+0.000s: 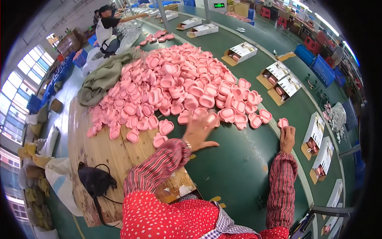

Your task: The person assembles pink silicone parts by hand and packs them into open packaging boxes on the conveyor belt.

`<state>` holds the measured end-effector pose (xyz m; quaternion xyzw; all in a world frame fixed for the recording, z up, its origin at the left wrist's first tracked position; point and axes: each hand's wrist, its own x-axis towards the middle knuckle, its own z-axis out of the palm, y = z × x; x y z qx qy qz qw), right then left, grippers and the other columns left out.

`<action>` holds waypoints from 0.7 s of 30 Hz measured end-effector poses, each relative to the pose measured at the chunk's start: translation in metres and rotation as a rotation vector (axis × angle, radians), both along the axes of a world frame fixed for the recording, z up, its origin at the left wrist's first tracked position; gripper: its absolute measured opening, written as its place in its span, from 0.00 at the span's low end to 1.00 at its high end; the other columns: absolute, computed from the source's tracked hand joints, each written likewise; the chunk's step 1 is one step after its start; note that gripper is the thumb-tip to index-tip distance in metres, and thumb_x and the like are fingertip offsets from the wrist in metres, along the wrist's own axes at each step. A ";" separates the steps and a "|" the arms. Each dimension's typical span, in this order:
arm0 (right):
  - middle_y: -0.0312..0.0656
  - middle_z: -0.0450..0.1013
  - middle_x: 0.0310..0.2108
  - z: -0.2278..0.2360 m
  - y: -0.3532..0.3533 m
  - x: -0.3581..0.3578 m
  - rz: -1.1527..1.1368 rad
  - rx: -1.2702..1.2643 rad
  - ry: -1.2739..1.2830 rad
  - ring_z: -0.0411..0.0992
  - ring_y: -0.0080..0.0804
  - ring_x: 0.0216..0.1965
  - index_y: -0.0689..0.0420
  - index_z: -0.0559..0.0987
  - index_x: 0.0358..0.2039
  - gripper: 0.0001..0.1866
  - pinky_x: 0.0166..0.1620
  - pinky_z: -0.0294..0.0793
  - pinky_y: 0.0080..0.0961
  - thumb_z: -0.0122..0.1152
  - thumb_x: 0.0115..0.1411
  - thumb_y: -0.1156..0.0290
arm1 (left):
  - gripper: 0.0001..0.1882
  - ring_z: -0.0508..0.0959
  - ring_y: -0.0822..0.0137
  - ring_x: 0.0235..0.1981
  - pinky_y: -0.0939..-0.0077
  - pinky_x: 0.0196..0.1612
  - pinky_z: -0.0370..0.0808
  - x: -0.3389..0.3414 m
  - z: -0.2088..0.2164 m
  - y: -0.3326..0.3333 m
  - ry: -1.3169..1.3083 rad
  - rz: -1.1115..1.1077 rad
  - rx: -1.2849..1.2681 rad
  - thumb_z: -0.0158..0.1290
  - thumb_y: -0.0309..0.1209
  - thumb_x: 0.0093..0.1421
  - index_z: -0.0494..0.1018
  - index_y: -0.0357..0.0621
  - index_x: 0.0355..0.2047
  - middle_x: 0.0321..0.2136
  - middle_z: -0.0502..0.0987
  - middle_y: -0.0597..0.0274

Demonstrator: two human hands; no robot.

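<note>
Basically, the left hand [197, 133] sits at the near edge of the big pile of pink moulded pieces [179, 85], fingers spread and blurred, palm down over the pieces closest to the person; I cannot tell whether it has hold of 1. The pile lies straight ahead and up-left of that hand, spreading away from the person across the green table [234, 167], so the left hand is by far the nearer to it. The right hand [287, 137] is well apart to the right, near the table's edge strip, closed around 1 pink piece [283, 122] that pokes up above the fingers.

Loose pieces lie just left of the left hand on the wooden board [115, 155], which also carries a black bag [95, 181]. A grey-green cloth [103, 77] lies against the far-left side of the pile. Open cardboard boxes with white lids [318, 137] line the right side of the table, some with pink pieces inside. A second person [105, 28] works at the far end. Nothing stands between either hand and the pile.
</note>
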<state>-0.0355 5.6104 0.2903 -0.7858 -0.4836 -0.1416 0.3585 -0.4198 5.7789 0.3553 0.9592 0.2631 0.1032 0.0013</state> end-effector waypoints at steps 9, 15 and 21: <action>0.46 0.68 0.38 0.005 -0.012 0.011 -0.040 -0.001 -0.003 0.71 0.49 0.38 0.54 0.75 0.39 0.05 0.38 0.71 0.41 0.55 0.62 0.70 | 0.59 0.42 0.42 0.69 0.33 0.65 0.33 0.063 -0.009 0.021 -0.049 0.074 -0.049 0.56 0.70 0.44 0.50 0.50 0.68 0.68 0.44 0.44; 0.44 0.69 0.38 0.007 0.033 -0.015 0.009 0.104 0.078 0.73 0.48 0.37 0.55 0.75 0.35 0.06 0.37 0.73 0.39 0.60 0.59 0.70 | 0.52 0.43 0.51 0.70 0.35 0.66 0.36 0.122 -0.025 0.034 -0.165 -0.099 0.027 0.59 0.65 0.45 0.58 0.56 0.65 0.69 0.48 0.52; 0.43 0.70 0.38 0.024 0.044 0.020 -0.143 0.072 0.054 0.74 0.48 0.35 0.56 0.76 0.34 0.07 0.35 0.73 0.40 0.59 0.60 0.66 | 0.40 0.47 0.43 0.68 0.35 0.64 0.44 0.158 -0.038 0.042 -0.265 -0.281 0.123 0.64 0.54 0.48 0.67 0.58 0.60 0.64 0.57 0.63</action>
